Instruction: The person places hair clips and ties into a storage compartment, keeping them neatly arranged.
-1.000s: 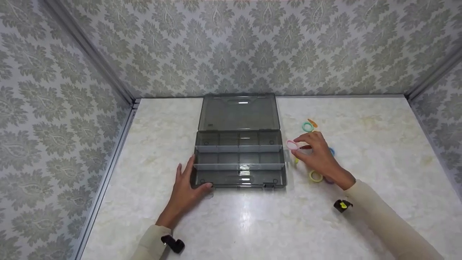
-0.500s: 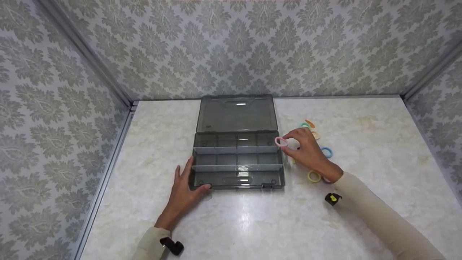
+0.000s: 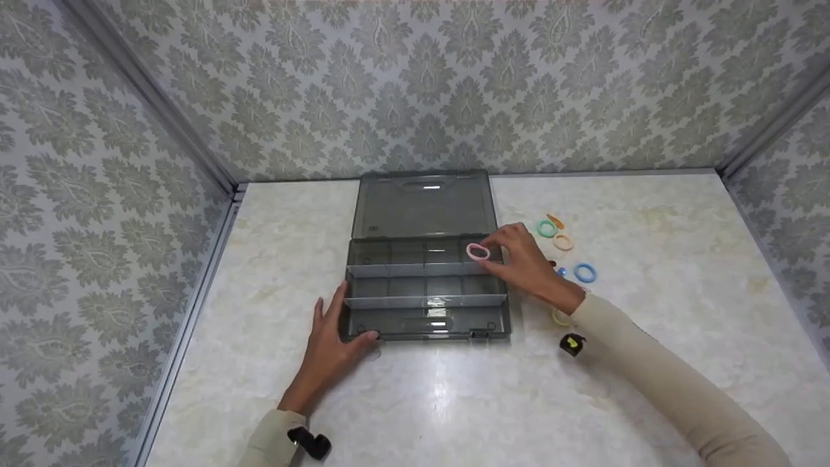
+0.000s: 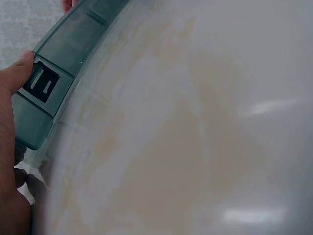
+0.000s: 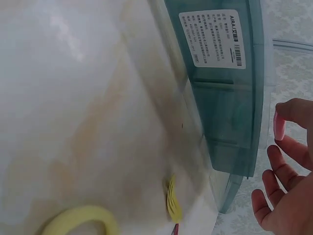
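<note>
A grey see-through compartment box [image 3: 425, 334] lies with its lid [image 3: 421, 204] folded back. My left hand [image 3: 331, 350] grips its front left corner, thumb on the front edge and fingers along the left side. In the left wrist view, that thumb [image 4: 19, 71] lies by the dark latch. My right hand [image 3: 528, 266] pinches a pink hair tie [image 3: 478, 261] between thumb and fingertips, above the back right compartments. The right wrist view shows this pink hair tie [image 5: 279, 126] edge-on, beyond the box's labelled side wall.
Right of the box lie a green hair tie [image 3: 546, 228], an orange hair clip [image 3: 555, 222], a peach hair tie [image 3: 563, 242], a blue hair tie [image 3: 585, 272] and a partly hidden yellow hair tie [image 3: 561, 317]. A leaf-shaped yellow clip [image 5: 173, 200] lies beside the box. Patterned walls surround the table.
My right hand has carried the pink hair tie leftward from the table beside the box to over its back right compartments. The left hand has kept its place at the corner.
</note>
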{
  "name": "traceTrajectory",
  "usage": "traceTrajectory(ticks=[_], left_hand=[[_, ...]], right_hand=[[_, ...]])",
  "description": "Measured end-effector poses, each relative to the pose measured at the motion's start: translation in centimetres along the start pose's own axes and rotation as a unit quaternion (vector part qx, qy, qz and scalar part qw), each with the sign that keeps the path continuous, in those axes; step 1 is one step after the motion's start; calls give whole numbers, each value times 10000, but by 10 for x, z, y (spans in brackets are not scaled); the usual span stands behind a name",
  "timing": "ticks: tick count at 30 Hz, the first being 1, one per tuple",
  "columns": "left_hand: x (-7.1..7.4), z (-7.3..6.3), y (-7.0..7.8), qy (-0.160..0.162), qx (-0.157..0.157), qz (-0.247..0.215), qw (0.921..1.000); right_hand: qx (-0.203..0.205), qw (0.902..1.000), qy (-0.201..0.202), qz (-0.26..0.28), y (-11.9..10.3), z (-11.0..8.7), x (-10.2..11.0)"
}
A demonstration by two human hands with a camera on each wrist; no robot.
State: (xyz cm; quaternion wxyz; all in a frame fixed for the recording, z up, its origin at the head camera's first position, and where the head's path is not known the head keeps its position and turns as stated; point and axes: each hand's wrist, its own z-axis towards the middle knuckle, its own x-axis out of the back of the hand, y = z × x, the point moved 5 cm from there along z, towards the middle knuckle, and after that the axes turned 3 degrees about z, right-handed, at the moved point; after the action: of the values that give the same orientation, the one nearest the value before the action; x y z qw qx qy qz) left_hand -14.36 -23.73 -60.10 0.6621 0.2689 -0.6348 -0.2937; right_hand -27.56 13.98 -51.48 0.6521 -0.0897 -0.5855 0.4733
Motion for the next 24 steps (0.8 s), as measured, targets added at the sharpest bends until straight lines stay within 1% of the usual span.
traceTrajectory(ticks=[6,10,13,17,20,24], left_hand=[[0,0,0,40,6,34,10000],[0,0,1,22,28,-8,10000],[0,-1,1,5,104,-11,9999],[0,0,1,25,119,25,9999],[0,1,1,53,60,49,10000],[-1,2,1,64,50,108,9999]], right_hand=[[-104,9996,-223,127,1,10,-10],[-172,9994,-247,178,0,17,-11],[-223,9993,-267,169,-1,22,-11],[-210,9992,-328,96,-2,30,-11],[-185,9988,-460,45,-3,36,-12],[-123,9970,-762,-77,-5,44,-16]])
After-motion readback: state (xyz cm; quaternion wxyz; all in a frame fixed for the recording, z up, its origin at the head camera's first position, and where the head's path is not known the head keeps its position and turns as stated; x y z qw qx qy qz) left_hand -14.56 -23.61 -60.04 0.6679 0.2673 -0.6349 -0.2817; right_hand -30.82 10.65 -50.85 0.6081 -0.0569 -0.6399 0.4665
